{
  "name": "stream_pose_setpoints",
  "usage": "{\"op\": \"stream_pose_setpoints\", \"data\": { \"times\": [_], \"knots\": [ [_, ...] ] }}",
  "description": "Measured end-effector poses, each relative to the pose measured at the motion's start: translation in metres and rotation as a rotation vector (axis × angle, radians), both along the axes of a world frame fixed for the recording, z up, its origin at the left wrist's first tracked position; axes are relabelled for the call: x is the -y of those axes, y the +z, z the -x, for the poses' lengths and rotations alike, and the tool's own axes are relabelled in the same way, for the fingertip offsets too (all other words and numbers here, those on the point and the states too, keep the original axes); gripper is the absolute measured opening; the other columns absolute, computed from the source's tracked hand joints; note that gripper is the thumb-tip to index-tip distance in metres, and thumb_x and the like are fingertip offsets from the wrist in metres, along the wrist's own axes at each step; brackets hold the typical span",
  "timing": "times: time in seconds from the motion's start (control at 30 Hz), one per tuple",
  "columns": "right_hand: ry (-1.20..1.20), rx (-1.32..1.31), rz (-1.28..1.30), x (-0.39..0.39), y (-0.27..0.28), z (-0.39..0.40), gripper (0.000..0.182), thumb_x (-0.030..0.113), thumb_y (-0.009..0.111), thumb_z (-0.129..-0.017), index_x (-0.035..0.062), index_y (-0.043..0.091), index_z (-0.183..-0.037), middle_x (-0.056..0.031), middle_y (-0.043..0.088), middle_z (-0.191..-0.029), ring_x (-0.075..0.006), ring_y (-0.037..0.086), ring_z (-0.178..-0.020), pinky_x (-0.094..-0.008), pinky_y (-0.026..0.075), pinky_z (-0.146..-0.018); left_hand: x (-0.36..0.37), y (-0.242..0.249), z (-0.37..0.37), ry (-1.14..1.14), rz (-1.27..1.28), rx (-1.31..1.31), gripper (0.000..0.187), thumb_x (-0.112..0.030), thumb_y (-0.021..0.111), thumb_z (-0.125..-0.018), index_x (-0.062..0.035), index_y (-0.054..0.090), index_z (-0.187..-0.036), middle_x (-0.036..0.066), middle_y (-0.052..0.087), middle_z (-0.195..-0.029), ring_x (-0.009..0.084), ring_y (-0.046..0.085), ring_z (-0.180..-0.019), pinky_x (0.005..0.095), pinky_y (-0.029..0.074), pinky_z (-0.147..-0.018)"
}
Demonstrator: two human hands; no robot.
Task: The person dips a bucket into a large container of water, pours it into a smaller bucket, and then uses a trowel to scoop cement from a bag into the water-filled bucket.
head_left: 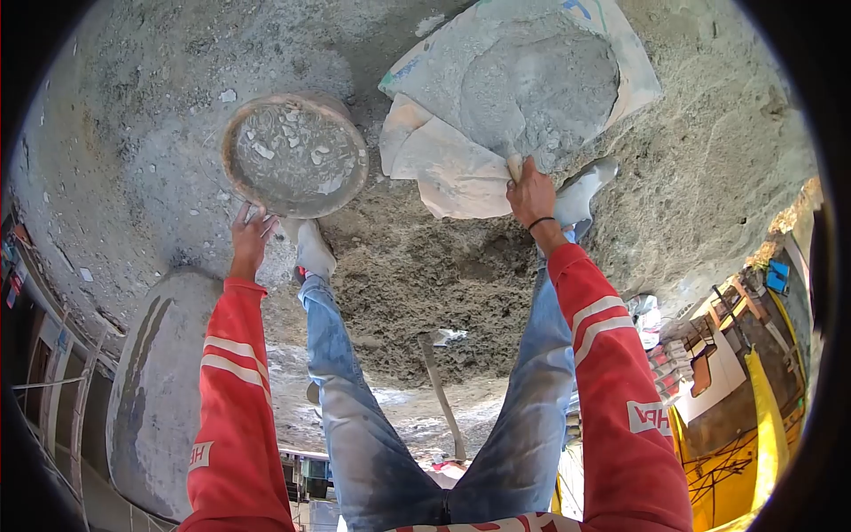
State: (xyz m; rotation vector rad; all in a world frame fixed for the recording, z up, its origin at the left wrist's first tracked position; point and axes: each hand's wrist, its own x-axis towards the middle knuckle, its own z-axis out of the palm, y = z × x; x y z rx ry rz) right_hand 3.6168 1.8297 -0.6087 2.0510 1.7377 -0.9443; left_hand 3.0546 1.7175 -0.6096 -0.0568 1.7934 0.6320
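Observation:
On the left, a round, cement-crusted basin (pixel 362 164) holds grey, wet-looking material with pale lumps in it. My left hand (pixel 251 238) is at its near rim, fingers curled against the edge. On the right lies a torn-open cement bag (pixel 461 177) with grey powder (pixel 567 84) inside. My right hand (pixel 532 195) is closed round a short pale handle (pixel 514 166) at the bag's near edge. It looks like a trowel handle; the blade is not clearly visible against the grey powder.
My shoes (pixel 316 250) stand either side of a mound of damp grey mix (pixel 417 293). A long-handled tool (pixel 441 390) lies between my legs. A large grey rounded slab-like form (pixel 168 355) is at left; yellow sheeting (pixel 767 426) and boards are at right.

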Motion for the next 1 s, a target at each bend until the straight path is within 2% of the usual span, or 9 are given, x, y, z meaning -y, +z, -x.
{"op": "stream_pose_setpoints", "data": {
  "times": [0.27, 0.3, 0.33, 0.43, 0.53, 0.63, 0.73, 0.8, 1.0],
  "knots": [
    [-0.096, -0.117, -0.009, 0.014, 0.007, 0.024, 0.035, 0.019, 0.072, -0.078, -0.0033, 0.055, -0.099, -0.0309, 0.067, -0.086, -0.0489, 0.067, -0.086, -0.0537, 0.054, -0.076, -0.005, 0.005, 0.001, -0.015, -0.020, 0.005, 0.071, -0.015, 0.066, -0.098, -0.0073, 0.026, -0.156, 0.012, 0.057, -0.131, 0.0283, 0.065, -0.107, 0.0399, 0.055, -0.091],
    [-0.133, -0.165, 0.004, 0.012, 0.003, 0.022, 0.034, 0.021, 0.072, -0.078, -0.0051, 0.058, -0.096, -0.0276, 0.067, -0.083, -0.0434, 0.069, -0.080, -0.0490, 0.054, -0.073, -0.006, 0.006, -0.001, -0.010, -0.022, 0.019, 0.070, -0.015, 0.066, -0.098, -0.0069, 0.027, -0.155, 0.012, 0.058, -0.131, 0.0280, 0.065, -0.106, 0.0399, 0.055, -0.091],
    [-0.133, -0.185, 0.013, 0.015, -0.004, 0.019, 0.034, 0.021, 0.072, -0.078, -0.0051, 0.058, -0.096, -0.0276, 0.067, -0.083, -0.0434, 0.069, -0.080, -0.0490, 0.054, -0.073, -0.005, 0.008, -0.002, -0.007, -0.020, 0.038, 0.069, -0.015, 0.066, -0.098, -0.0066, 0.028, -0.155, 0.012, 0.058, -0.130, 0.0277, 0.065, -0.105, 0.0399, 0.056, -0.091],
    [-0.483, -0.372, 0.235, 0.020, -0.018, 0.012, 0.036, 0.022, 0.072, -0.078, -0.0060, 0.060, -0.096, -0.0187, 0.065, -0.075, -0.0314, 0.064, -0.066, -0.0420, 0.050, -0.064, -0.004, 0.005, -0.003, 0.046, -0.012, 0.003, 0.064, -0.015, 0.065, -0.098, -0.0075, 0.032, -0.153, 0.011, 0.060, -0.128, 0.0267, 0.066, -0.104, 0.0395, 0.056, -0.091],
    [-0.558, -0.365, 0.174, 0.025, -0.009, 0.024, 0.037, 0.023, 0.073, -0.078, -0.0065, 0.060, -0.095, -0.0210, 0.065, -0.076, -0.0341, 0.065, -0.068, -0.0440, 0.050, -0.065, -0.004, 0.006, -0.003, 0.001, -0.026, 0.015, 0.059, -0.014, 0.064, -0.098, -0.0090, 0.036, -0.151, 0.010, 0.061, -0.125, 0.0265, 0.066, -0.106, 0.0391, 0.055, -0.090],
    [-0.418, -0.259, -0.065, 0.035, -0.011, 0.028, 0.037, 0.022, 0.073, -0.078, -0.0058, 0.059, -0.097, -0.0237, 0.065, -0.079, -0.0397, 0.064, -0.073, -0.0463, 0.049, -0.067, -0.006, 0.006, -0.003, 0.016, -0.017, 0.012, 0.058, -0.014, 0.064, -0.098, -0.0107, 0.039, -0.150, 0.010, 0.062, -0.125, 0.0264, 0.066, -0.106, 0.0378, 0.055, -0.089],
    [-0.252, -0.118, -0.295, 0.026, 0.040, 0.060, 0.035, 0.022, 0.073, -0.079, -0.0043, 0.059, -0.097, -0.0261, 0.064, -0.082, -0.0452, 0.063, -0.077, -0.0485, 0.049, -0.070, -0.007, 0.007, -0.002, 0.001, -0.001, 0.012, 0.061, -0.013, 0.064, -0.098, -0.0077, 0.036, -0.152, 0.012, 0.063, -0.126, 0.0273, 0.067, -0.106, 0.0373, 0.055, -0.087],
    [-0.224, -0.164, -0.315, 0.030, 0.064, 0.074, 0.032, 0.020, 0.072, -0.080, -0.0030, 0.058, -0.098, -0.0269, 0.064, -0.083, -0.0475, 0.063, -0.078, -0.0490, 0.049, -0.069, -0.008, 0.008, -0.002, 0.016, -0.015, 0.017, 0.063, -0.013, 0.064, -0.098, -0.0058, 0.034, -0.153, 0.013, 0.063, -0.126, 0.0277, 0.067, -0.104, 0.0373, 0.055, -0.087],
    [-0.206, -0.276, -0.171, 0.063, 0.134, 0.151, 0.028, 0.015, 0.072, -0.081, -0.0039, 0.058, -0.096, -0.0267, 0.064, -0.082, -0.0450, 0.064, -0.074, -0.0478, 0.050, -0.066, -0.007, 0.009, -0.002, 0.078, -0.031, 0.008, 0.070, -0.011, 0.065, -0.096, -0.0016, 0.029, -0.155, 0.017, 0.064, -0.125, 0.0277, 0.070, -0.098, 0.0369, 0.054, -0.085]
  ]
}}
